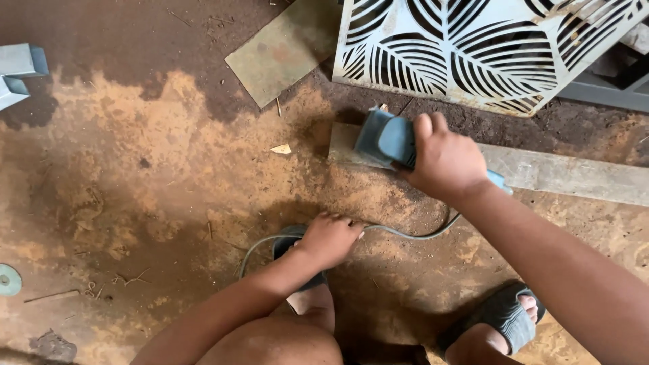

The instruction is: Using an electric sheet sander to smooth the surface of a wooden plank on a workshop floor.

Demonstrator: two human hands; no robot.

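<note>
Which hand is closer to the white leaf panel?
Right. The right hand grips the blue power tool just below the white leaf panel; the left hand sits lower, by the cord.

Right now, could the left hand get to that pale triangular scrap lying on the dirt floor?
Probably yes. The left hand rests near the grey cable, and only bare dirt floor lies between it and the scrap. The right hand, gripping the blue power tool, stays off to the side.

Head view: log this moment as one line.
right hand: grips blue power tool on metal bar | left hand: on cable at floor | behind: white leaf-pattern panel
</note>
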